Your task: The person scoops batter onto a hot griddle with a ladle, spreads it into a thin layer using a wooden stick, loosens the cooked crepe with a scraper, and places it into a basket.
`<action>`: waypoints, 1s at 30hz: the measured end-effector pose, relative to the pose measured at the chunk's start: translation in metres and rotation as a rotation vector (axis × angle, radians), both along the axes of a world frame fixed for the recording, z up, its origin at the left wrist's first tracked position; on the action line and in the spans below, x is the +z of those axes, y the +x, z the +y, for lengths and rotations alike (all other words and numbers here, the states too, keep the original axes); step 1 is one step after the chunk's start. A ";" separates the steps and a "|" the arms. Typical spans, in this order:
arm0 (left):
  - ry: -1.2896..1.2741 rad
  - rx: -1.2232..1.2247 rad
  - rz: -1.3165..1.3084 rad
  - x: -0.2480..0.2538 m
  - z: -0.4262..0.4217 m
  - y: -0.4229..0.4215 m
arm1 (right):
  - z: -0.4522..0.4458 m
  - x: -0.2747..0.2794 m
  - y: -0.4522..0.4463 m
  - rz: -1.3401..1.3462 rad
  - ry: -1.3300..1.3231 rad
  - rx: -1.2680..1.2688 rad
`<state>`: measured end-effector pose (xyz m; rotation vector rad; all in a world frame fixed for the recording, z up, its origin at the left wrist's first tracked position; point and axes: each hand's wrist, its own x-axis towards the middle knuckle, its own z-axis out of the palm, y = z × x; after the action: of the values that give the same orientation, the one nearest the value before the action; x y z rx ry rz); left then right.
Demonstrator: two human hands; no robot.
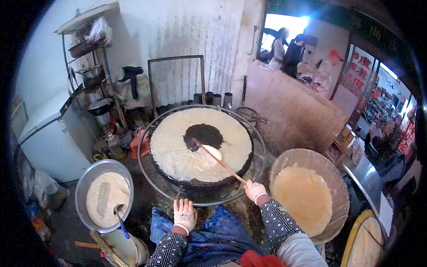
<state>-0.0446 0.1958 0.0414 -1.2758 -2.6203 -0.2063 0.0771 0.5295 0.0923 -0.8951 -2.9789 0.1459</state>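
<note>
A large round griddle (202, 186) stands before me, covered by a wide pale sheet of batter (173, 129) with a dark bare patch (204, 133) near its middle. My right hand (255, 192), in a striped glove, is closed round the end of a long wooden stick (229, 170). The stick reaches across the griddle to the dark patch, passing over a thicker white mound of batter (210, 152). Gloved too, my left hand (184, 215) lies with fingers stretched out, near the metal ring (198, 204) around the griddle and above my blue checked apron (218, 233). Nothing is in it.
At left are a metal basin of batter (80, 207) with a ladle (120, 219), a bucket (143, 253) and a white chest freezer (53, 142). A basket (340, 196) holding thin round flatbreads (302, 200) stands right. Several people (291, 58) are beyond the low wall (289, 104).
</note>
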 end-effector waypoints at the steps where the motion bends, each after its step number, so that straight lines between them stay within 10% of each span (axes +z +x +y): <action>1: -0.005 0.002 0.005 0.000 -0.003 -0.003 | -0.005 0.005 -0.002 0.004 -0.008 0.020; 30: -0.166 0.369 -0.117 0.055 -0.020 -0.065 | -0.005 -0.006 -0.015 -0.027 0.092 0.029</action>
<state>-0.1093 0.1761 0.0966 -0.8192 -2.9651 -0.0016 0.0619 0.5250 0.0861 -0.8514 -2.9956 -0.0021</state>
